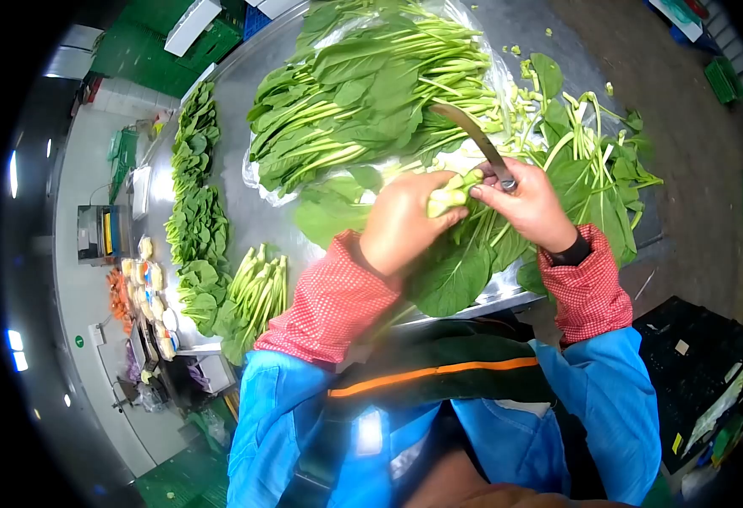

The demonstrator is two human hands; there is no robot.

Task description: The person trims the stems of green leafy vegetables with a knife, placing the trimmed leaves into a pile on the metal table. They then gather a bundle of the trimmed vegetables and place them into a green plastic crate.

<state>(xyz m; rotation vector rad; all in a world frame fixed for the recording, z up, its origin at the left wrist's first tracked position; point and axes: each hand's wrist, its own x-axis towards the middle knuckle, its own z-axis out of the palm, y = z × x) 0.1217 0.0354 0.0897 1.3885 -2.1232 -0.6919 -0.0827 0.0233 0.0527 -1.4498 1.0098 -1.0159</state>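
My left hand (405,216) is closed round the stems of a small bunch of leafy greens (448,201), whose pale cut ends face right. In my right hand (528,206) is a knife (476,135) with a curved blade that points up and to the left. The right fingertips are close to the stem ends; whether they touch is hard to tell. Behind both hands lies a big pile of greens (371,93) on clear plastic. Loose leaves and trimmings (596,161) spread to the right, and broad leaves (452,279) lie below the hands.
The metal table (240,173) carries a long row of bunched greens (195,195) on its left side, with another bunch (257,284) beside it. Wrapped pale packs (144,284) stand farther left. A black crate (693,356) is on the floor at the right.
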